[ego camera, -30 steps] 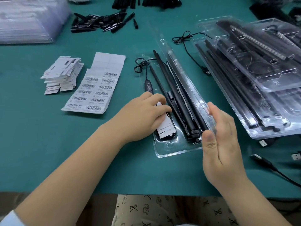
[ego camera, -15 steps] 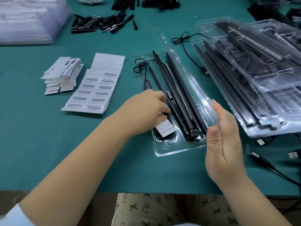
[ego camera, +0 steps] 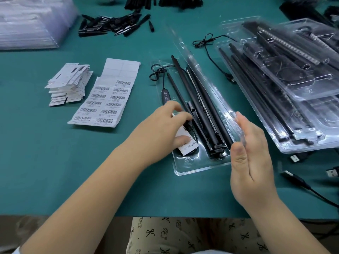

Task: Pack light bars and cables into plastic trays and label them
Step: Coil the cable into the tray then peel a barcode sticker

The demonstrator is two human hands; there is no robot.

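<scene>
Head view shows the open plastic tray (ego camera: 194, 167) lying on the green desk (ego camera: 55, 162) straight ahead of the person, its long axis running away from them and leaning slightly left, with the black light bars (ego camera: 194, 99) laid along that axis and the cable (ego camera: 157, 72) looped at the far end. The left hand (ego camera: 165, 129) is the nearer one to the near pocket: its fingers (ego camera: 180, 140) curl around and press a small white card (ego camera: 189, 146) and a dark coil beneath it down into that pocket. To the right, the right hand (ego camera: 251, 158) stands on edge with straight fingers against the raised clear lid (ego camera: 216, 85), holding it up along the tray's right side; the coming close, I judge, swings this lid leftward over the bars. Compared with a second ago, the left hand has slid toward the bars and turned the card askew, while the right hand has stayed at the lid. Barcode labels (ego camera: 108, 99) wait well to the left.
</scene>
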